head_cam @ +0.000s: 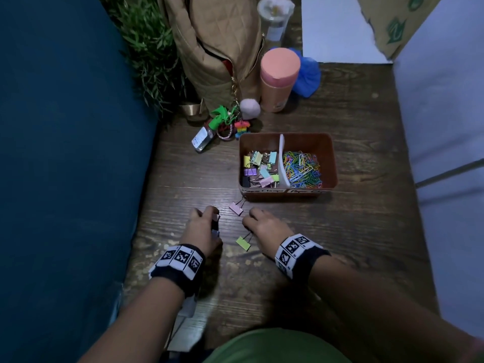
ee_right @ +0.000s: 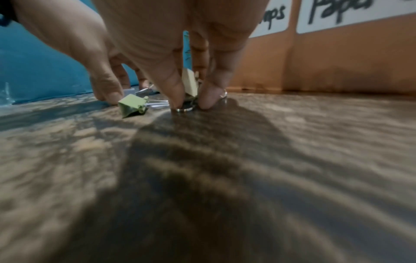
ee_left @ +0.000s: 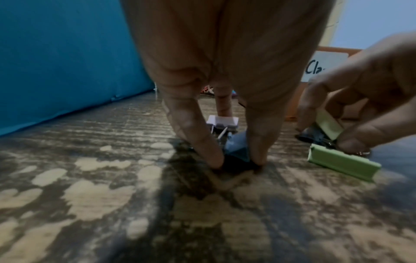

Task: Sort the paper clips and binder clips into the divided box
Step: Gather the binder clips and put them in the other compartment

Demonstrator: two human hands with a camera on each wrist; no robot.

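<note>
The brown divided box holds pastel binder clips in its left compartment and colored paper clips in its right. In front of it, my left hand pinches a black binder clip on the table, with a blue clip and a lilac one right behind it. My right hand pinches a pale yellow binder clip against the tabletop. A pink clip and a green clip lie loose between my hands.
The dark wooden table is bounded by a teal wall on the left. Behind the box stand a tan quilted bag, a pink bottle, a keychain bundle and a plant.
</note>
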